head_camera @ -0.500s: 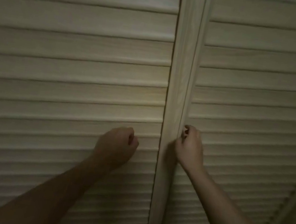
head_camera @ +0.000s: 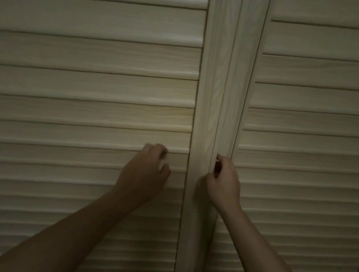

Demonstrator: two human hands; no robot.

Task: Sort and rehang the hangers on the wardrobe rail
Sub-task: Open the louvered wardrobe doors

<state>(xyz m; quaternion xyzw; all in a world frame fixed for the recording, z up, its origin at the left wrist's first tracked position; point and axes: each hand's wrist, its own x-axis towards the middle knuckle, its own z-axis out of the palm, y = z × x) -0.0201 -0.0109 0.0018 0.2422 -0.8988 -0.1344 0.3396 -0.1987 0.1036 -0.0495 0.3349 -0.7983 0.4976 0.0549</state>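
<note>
Both louvred doors (head_camera: pixel 82 87) are showing pale wood with fine grain running lengthwise along each slat, the finish looking matt and smooth; the two upright stiles (head_camera: pixel 214 71) at the centre are showing the same pale wood, their grain streaking vertically, without gloss

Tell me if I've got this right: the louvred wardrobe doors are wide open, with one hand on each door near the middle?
Not quite. The head view shows the louvred doors shut, meeting at the centre. The left hand curls on a slat; the right hand grips the right door's edge.
</note>
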